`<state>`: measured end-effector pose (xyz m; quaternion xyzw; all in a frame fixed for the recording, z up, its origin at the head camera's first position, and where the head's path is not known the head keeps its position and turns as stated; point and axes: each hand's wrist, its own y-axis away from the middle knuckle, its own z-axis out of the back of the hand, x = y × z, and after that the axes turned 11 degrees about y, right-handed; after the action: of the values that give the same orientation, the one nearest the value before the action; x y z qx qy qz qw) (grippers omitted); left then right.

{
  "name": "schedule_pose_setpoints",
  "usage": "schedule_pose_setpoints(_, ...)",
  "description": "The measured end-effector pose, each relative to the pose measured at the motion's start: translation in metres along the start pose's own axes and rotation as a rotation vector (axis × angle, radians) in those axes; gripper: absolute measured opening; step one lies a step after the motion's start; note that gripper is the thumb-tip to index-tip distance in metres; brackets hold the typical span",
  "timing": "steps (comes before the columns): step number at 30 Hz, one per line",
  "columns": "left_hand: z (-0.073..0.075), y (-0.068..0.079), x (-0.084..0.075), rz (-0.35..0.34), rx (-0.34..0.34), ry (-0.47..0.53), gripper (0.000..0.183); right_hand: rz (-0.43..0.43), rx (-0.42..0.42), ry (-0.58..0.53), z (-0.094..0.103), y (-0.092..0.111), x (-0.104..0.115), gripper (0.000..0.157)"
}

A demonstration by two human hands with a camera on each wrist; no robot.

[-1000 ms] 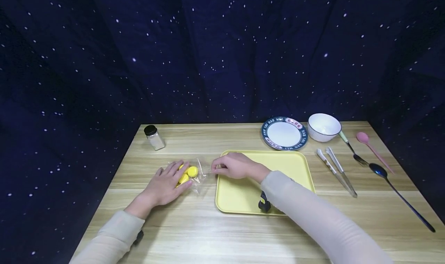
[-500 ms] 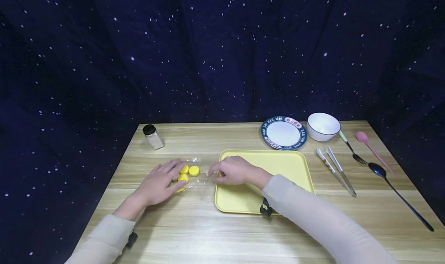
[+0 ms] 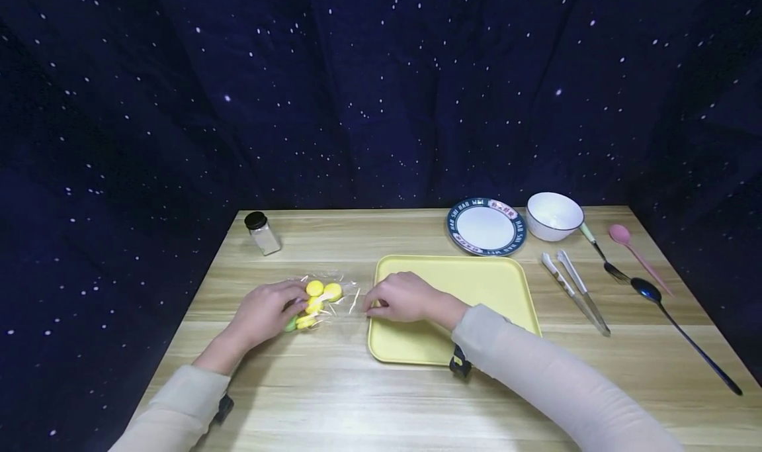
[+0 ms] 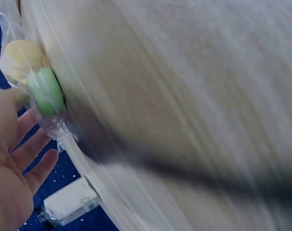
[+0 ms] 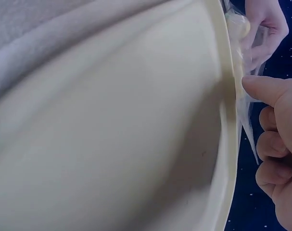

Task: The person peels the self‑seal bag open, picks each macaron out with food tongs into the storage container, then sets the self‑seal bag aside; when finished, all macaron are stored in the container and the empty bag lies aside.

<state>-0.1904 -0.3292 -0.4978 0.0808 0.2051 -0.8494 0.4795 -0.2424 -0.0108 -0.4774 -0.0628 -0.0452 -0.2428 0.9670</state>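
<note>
A clear plastic bag (image 3: 350, 301) lies on the table left of the yellow tray (image 3: 476, 276). Inside it are several round yellow pieces (image 3: 333, 292) and a green piece (image 4: 45, 91), which look like macarons. My left hand (image 3: 262, 316) grips the bag's left end, thumb and fingers on either side in the left wrist view. With thumb and index finger, my right hand (image 3: 407, 298) pinches the bag's right end over the tray's left rim. Its other fingers are curled in the right wrist view.
At the back left lies a black-lidded jar (image 3: 263, 234). Behind the tray are a blue-rimmed plate (image 3: 486, 227) and a white bowl (image 3: 554, 216). To the right lie metal tongs (image 3: 576, 293), a fork (image 3: 606, 257), a pink spoon (image 3: 637, 253) and a dark long-handled spoon (image 3: 684, 333).
My left hand has gone from lying spread over the bag to gripping its left end, drawing back leftward and uncovering more yellow pieces. The right hand stays near the tray's left rim.
</note>
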Motion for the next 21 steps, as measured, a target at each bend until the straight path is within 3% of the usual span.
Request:
schedule_pose_setpoints(4,0.000,0.000,-0.001,-0.005,-0.028,0.014,0.019,-0.086,0.046,-0.071,0.001,-0.001,0.000,0.023)
schedule_pose_setpoints(12,0.000,0.000,-0.002,0.004,-0.043,0.017,0.019,-0.373,0.097,-0.218,0.001,-0.017,0.001,0.028)
schedule_pose_setpoints(21,-0.003,0.002,0.000,0.026,-0.041,0.012,0.022,-0.466,0.134,-0.474,-0.003,-0.035,0.004,0.026)
